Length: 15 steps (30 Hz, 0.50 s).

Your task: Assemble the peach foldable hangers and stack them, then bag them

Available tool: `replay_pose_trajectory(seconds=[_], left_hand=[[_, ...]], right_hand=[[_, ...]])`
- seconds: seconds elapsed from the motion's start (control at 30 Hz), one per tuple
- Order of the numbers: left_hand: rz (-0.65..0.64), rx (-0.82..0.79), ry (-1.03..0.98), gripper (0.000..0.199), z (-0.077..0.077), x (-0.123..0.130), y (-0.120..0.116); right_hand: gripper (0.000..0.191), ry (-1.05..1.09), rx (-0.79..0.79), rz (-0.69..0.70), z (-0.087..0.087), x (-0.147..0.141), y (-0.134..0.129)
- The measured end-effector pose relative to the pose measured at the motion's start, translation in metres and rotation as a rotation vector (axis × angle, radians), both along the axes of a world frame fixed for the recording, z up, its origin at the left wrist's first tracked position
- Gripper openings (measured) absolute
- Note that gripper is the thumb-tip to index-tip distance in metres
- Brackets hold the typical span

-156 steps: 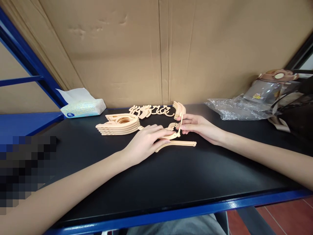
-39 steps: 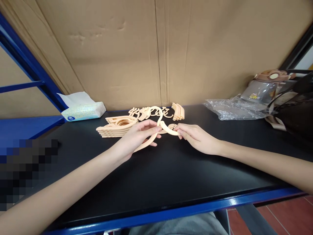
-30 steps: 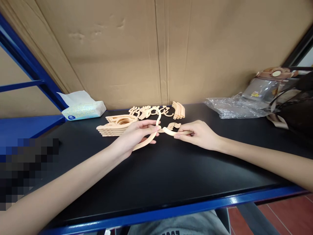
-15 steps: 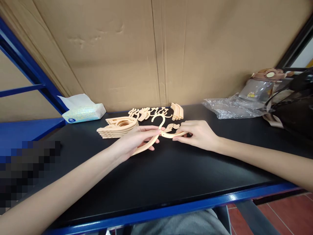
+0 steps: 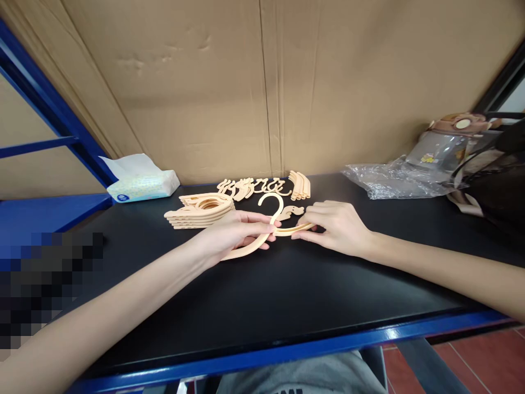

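Note:
A cream plastic clothes hanger (image 5: 251,249) is between my hands above the table, its hook pointing up. My left hand (image 5: 227,232) is closed on it, thumb and fingers pinching just below the hook. The curved hanger arm (image 5: 285,232) on the right side is pinched in my right hand (image 5: 340,224), its inner end meeting the hook's base. Whether that joint is locked cannot be seen. Behind my right fingertips lies a small animal-shaped cream piece (image 5: 292,212). Close beyond my left hand is a stack of cream hanger parts (image 5: 197,213).
Loose hooks (image 5: 262,186) and curved arms (image 5: 300,185) lie along the cardboard wall (image 5: 197,98). A tissue pack (image 5: 143,185) stands back left. Clear plastic bag (image 5: 394,180), bottle (image 5: 441,148) and dark bag (image 5: 496,175) occupy the back right of the black table (image 5: 254,306).
The hanger has turned slightly, its hook shifting right and its right arm now showing a narrower, edge-on face. Both hands keep their hold. The camera view has shifted a little.

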<state>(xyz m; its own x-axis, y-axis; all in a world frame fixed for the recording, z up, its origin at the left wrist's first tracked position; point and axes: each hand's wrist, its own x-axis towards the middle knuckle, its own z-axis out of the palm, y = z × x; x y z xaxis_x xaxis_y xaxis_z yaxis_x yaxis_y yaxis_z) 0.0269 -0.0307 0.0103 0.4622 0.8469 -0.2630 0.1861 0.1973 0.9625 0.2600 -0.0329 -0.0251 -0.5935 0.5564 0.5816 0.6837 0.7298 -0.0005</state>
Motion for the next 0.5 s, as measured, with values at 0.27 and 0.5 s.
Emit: replay_pose_trajectory(seconds=[0.27, 0.5], left_hand=[[-0.004, 0.118, 0.102, 0.032, -0.0019, -0.0018, -0.0017], [-0.080, 0.197, 0.115, 0.033, -0.0034, 0.0022, -0.0055]], right_hand=[[0.039, -0.030, -0.068, 0.010, 0.0005, -0.0012, -0.0015], [0.047, -0.017, -0.125, 0.003, 0.0022, -0.0011, -0.0029]])
